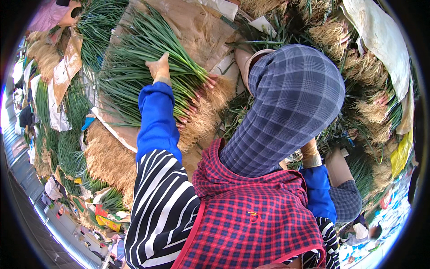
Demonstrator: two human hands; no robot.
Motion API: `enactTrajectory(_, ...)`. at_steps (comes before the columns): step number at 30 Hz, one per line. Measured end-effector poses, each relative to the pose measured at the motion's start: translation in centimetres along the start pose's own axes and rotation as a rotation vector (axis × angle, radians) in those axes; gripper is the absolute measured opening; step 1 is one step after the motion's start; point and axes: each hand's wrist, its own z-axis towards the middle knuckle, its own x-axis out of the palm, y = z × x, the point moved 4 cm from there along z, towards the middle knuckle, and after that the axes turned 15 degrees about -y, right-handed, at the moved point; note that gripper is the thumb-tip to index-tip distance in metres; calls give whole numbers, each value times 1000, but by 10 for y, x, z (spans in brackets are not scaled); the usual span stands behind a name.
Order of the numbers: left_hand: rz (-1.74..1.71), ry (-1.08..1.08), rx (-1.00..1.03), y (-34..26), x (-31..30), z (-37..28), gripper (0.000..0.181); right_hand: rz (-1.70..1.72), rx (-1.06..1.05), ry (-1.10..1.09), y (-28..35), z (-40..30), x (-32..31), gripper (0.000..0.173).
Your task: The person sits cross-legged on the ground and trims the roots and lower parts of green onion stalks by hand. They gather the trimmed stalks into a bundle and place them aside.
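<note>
My left hand [159, 68], in a pale glove, rests on the green leaves of a spread pile of spring onions [134, 80]. Its thumb and a finger are spread apart; the other fingers are hidden. The pinkish bulbs [195, 101] point right and end in tan, fibrous roots [198, 126]. Beneath the pile lies a dirty brown sheet [191, 25]. On the other side of my raised knee, my gloved right hand [309, 151] hangs low near loose leaves. The knee hides its fingers, so what it holds cannot be seen.
Thick bundles with roots [111, 158] lie at left. More rooted spring onions [366, 70] are heaped on the right, partly under a white sheet [383, 40]. Loose leaves [240, 111] litter the ground by my legs. Another person's pink sleeve [50, 15] shows at upper left.
</note>
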Motion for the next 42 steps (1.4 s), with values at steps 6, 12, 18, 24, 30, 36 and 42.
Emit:
enactTrajectory(6,341,70,538,-28,24,12,82,13,79,-3,7,-1,3,23)
enactTrajectory(12,169,-11,583,-28,36,4,93,-94,-53,24,5,9,3,21)
enactTrajectory(18,-2,-125,528,-32,15,8,99,229,428,-29,23,-3,9,23)
enactTrajectory(24,-161,-262,877,-93,-3,-38,45,292,459,-28,21,-6,11,24)
enactTrajectory(30,247,434,1516,-64,61,-149,56,81,221,124,36,1,4,27)
enactTrajectory(36,562,483,1648,-6,32,-112,43,92,104,161,70,-2,-5,22)
enactTrajectory(42,649,518,1525,3,35,-89,34,-76,67,346,105,-16,31,21)
